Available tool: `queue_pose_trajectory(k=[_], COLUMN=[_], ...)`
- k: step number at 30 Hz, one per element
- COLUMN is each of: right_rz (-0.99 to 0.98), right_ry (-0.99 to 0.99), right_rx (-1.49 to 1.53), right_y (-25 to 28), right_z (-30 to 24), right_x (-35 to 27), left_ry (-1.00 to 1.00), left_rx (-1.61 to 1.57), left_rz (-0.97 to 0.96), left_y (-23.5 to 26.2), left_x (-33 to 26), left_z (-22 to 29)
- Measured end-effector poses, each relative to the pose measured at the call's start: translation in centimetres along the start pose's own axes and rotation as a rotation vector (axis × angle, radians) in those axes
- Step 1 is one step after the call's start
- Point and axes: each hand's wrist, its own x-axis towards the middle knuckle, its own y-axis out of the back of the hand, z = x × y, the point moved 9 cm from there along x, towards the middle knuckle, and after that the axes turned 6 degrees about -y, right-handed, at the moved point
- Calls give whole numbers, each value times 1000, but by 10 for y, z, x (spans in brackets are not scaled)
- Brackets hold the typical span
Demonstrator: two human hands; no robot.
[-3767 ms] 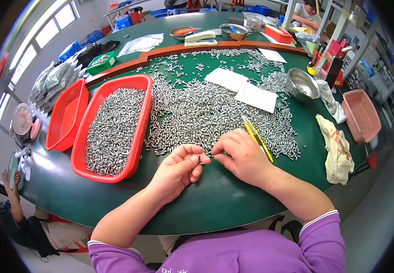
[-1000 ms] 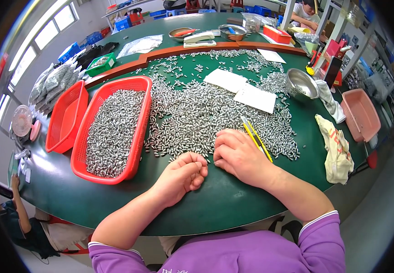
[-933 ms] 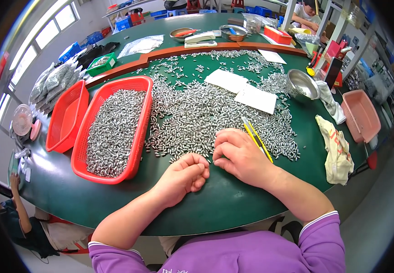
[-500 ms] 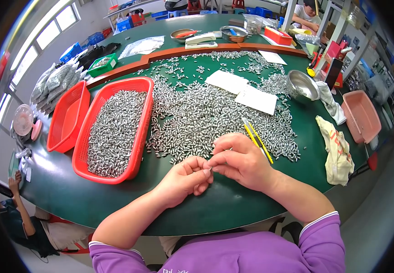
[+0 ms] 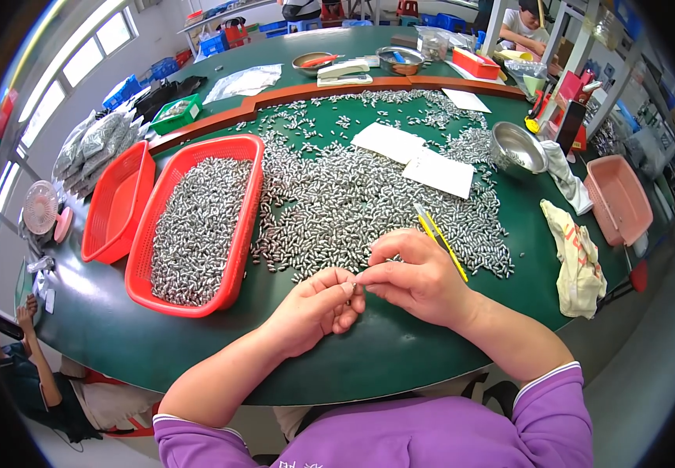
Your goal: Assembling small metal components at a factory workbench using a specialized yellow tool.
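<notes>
My left hand (image 5: 318, 306) and my right hand (image 5: 419, 278) meet over the near side of the green table, fingertips touching. Between the left thumb and fingers sits a small silver metal piece (image 5: 354, 287), mostly covered. The right thumb and index finger are pinched against the same spot; what lies between them is too small to make out. Just beyond the hands spreads a wide heap of small, silver, bullet-shaped metal pieces (image 5: 330, 195). A yellow utility knife (image 5: 444, 246) lies on the heap's near right part, beside my right hand.
A red basket (image 5: 249, 203) full of the same pieces stands left, beside an empty red basket (image 5: 111, 210). White papers (image 5: 440, 171) lie on the heap. Right are a steel bowl (image 5: 518, 148), a cream cloth (image 5: 575, 261) and a pink basket (image 5: 618, 199). Other people sit left and far right.
My fingers have shifted slightly around the small metal piece, and the right fingertips sit a little differently against the left. The rest stays in place.
</notes>
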Motion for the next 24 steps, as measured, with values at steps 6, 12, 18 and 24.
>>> queue_pose_trajectory(k=[6,12,18,24], right_rz=[29,-12,35,-36], right_ry=[-73,-38,-214,-11], right_rx=[16,-14,37,-64], right_y=[3,0,5,-1], right_z=[6,1,17,-1], right_x=[0,1,-2,1], left_ry=[2,15,2,1], left_rx=[-8,5,35,-3], left_rz=[2,-37,-9,-26], left_y=[2,0,1,-3], left_x=[0,0,0,-1], left_z=[-1,-2,-1,1])
